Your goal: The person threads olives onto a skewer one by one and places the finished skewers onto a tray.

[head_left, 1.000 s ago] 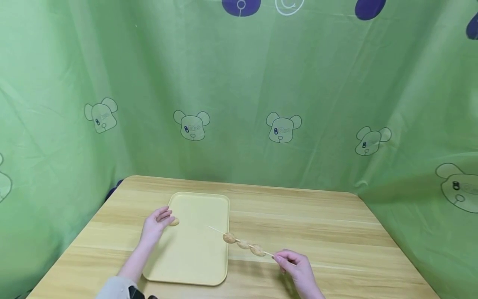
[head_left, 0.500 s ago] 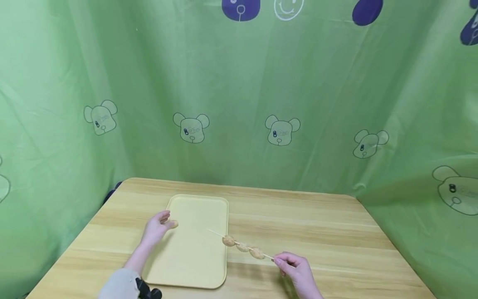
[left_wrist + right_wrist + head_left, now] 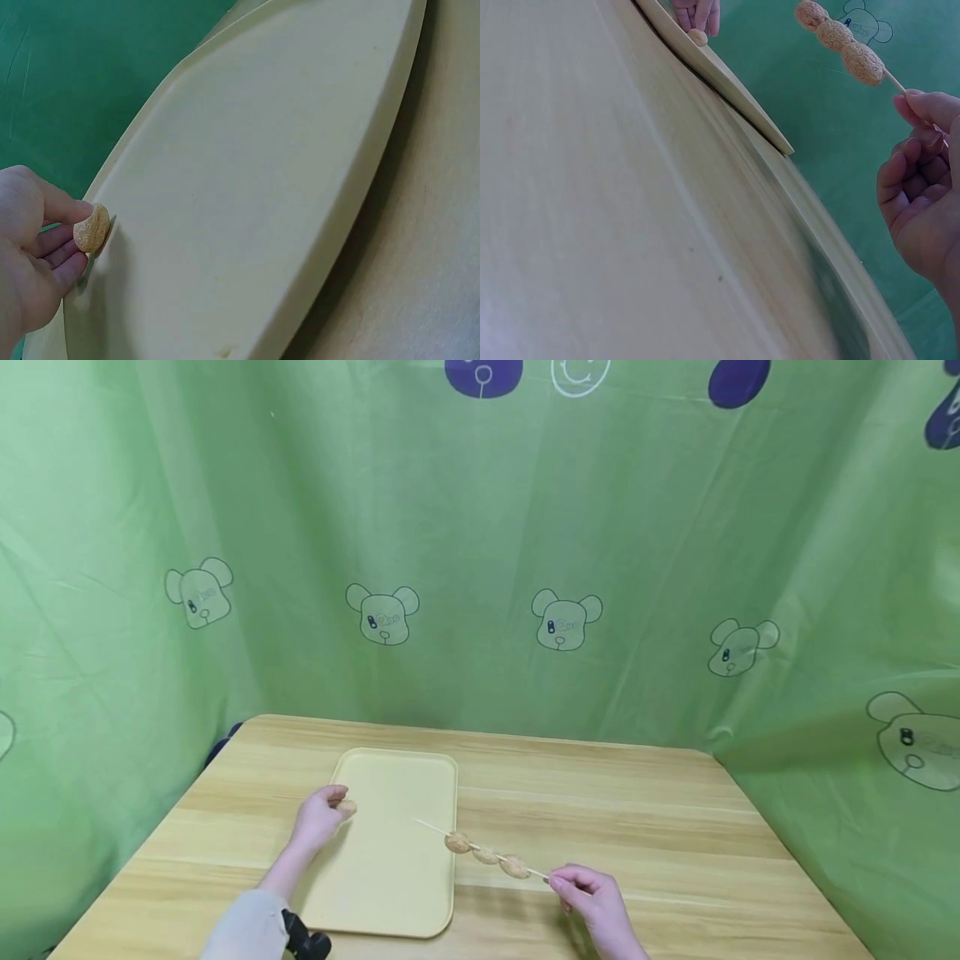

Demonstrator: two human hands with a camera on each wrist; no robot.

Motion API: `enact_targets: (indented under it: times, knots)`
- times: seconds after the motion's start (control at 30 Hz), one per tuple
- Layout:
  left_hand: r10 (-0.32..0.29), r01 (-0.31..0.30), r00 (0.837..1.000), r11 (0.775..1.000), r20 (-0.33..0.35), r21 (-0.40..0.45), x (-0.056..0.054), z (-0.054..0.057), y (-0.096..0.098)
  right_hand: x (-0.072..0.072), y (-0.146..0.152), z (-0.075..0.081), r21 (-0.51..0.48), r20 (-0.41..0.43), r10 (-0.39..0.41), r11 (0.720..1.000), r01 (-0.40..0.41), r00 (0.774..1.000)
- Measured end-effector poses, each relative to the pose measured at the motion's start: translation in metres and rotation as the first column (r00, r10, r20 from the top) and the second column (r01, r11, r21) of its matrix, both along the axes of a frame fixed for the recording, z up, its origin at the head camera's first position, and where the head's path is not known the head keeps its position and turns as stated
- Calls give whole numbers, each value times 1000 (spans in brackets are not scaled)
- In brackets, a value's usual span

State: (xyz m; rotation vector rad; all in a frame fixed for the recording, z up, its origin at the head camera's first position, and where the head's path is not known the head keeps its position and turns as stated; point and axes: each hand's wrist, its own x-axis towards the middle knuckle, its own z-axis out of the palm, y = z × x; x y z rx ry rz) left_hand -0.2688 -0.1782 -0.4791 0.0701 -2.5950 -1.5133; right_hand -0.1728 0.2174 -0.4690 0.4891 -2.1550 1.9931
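Observation:
In the head view my left hand [image 3: 320, 817] is over the left side of the pale yellow tray [image 3: 382, 877]. Its thumb and fingers pinch a small tan, wrinkled ball [image 3: 91, 229], which sits very close to the tray surface; whether it touches cannot be seen. My right hand [image 3: 592, 897] holds a thin wooden skewer [image 3: 431, 824] by its lower end, between thumb and forefinger. Three similar tan balls [image 3: 486, 855] are threaded on that skewer. Its bare tip points left over the tray, and the skewer is raised above the table.
The tray's raised rim [image 3: 454, 827] runs close under the skewered balls. Wood-grain tabletop [image 3: 637, 810] spreads to the right of the tray. Green curtains [image 3: 480, 510] printed with bear heads hang behind the table and at both sides.
My left thumb and fingers have come together on the loose ball, which stays near the same spot. My right hand and the skewer have hardly moved.

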Motion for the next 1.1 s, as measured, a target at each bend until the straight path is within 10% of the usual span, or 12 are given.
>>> enact_targets:
  times: [0.3, 1.1]
  knots:
    - [42, -54, 992, 993, -117, -100, -2, -3, 6, 1, -1, 0, -10, 15, 16, 1000, -16, 1000]
    - [43, -43, 997, 999, -58, 5, 2, -3, 10, 3, 0, -1, 19, 34, -39, 999, 38, 999]
